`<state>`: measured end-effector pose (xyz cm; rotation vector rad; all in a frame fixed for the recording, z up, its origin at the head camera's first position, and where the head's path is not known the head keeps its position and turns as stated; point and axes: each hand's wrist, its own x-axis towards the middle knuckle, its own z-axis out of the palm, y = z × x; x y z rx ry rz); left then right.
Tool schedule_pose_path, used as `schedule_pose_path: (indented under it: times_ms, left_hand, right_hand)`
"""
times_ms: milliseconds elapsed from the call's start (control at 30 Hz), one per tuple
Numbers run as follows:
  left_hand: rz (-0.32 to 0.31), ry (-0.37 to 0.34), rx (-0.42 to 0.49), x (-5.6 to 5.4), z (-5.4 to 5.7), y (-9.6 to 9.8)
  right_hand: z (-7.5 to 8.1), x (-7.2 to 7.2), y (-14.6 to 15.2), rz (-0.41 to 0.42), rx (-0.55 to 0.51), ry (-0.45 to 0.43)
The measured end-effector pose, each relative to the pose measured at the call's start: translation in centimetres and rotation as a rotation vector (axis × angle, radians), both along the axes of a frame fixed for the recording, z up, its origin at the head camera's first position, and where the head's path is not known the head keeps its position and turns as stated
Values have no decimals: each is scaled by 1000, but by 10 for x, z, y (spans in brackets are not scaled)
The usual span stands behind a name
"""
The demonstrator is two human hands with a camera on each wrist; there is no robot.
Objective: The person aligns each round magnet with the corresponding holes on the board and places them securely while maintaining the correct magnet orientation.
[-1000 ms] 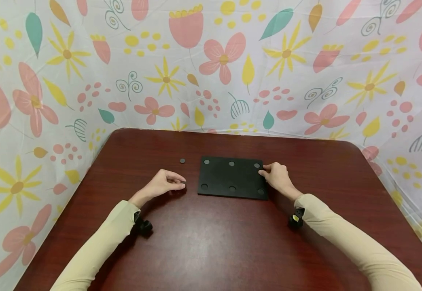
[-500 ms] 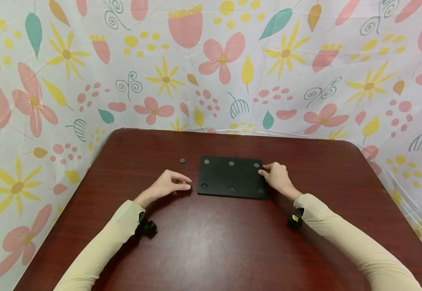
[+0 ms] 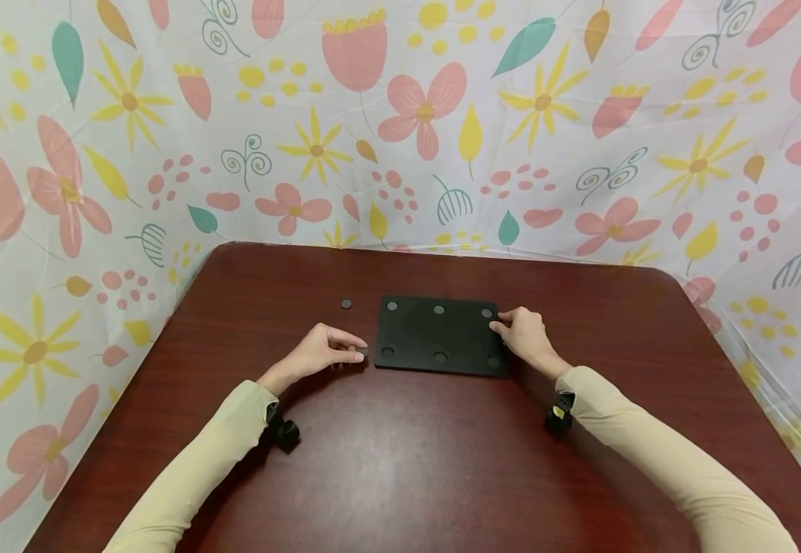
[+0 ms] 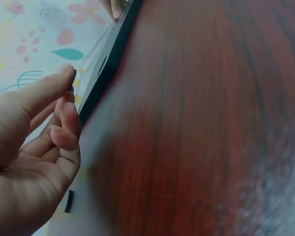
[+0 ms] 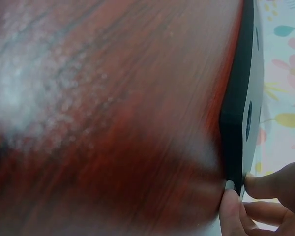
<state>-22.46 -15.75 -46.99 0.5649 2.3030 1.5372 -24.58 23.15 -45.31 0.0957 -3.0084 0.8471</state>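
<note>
My left hand (image 3: 317,351) pinches a small dark disc (image 4: 74,79) between thumb and fingertips, just left of a flat black board (image 3: 441,336). Three greyish round spots line the board's far side, and three dark round recesses run along its near side. My right hand (image 3: 527,338) grips the board's right edge, thumb on top and a fingertip against the side, as the right wrist view shows. Another dark disc (image 3: 346,304) lies on the table beyond my left hand.
The board rests on a glossy reddish-brown table (image 3: 386,461). A flowered cloth (image 3: 400,123) hangs behind the table and along its left and right sides. Each wrist carries a small black camera.
My left hand has moved right, closer to the board's left edge, with the disc at its fingertips. My right hand and the board stay in place.
</note>
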Motion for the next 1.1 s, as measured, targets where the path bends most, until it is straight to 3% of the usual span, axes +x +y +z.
schedule_pose_path:
  times_ms: [1100]
  left_hand:
    - [29,61,-50,-2,-2,12]
  right_hand:
    - [-3,0,1,8,10,21]
